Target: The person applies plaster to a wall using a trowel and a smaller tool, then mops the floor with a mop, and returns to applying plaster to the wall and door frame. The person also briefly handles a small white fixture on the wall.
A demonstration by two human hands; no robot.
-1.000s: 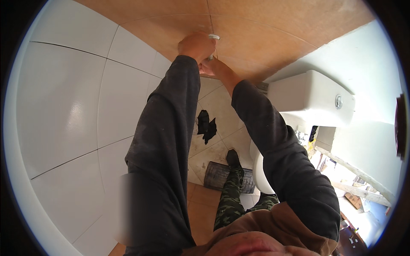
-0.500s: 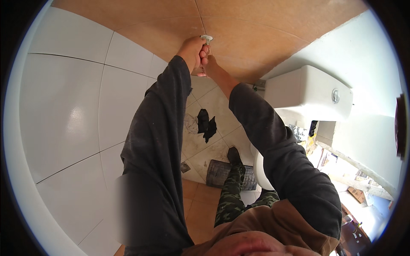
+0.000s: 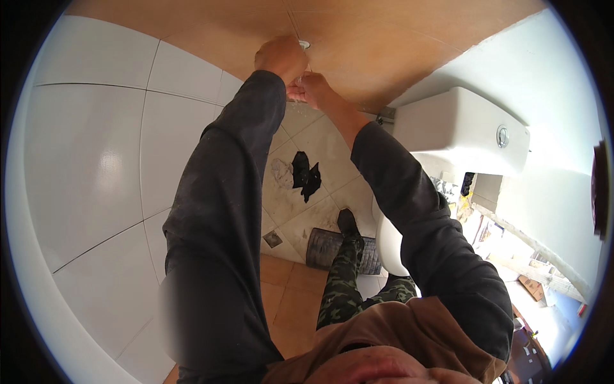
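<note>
The white fitting sits on the orange wall, mostly hidden from me by my left grip. That one is turned back-of-hand toward the camera, so I can't tell whether it is clenched on the fitting or only resting against it. Just below, my right grip has its fingers partly curled; whether they pinch anything I can't tell either. Pale strands or drops hang under them, too blurred to name. I judge the hands are stacked so closely so that one can work at the fitting and the other just beneath it. Farther out, black scraps lie on the floor, with a dark mat near my boot, perhaps for footing. The toilet tank stands to my right.
</note>
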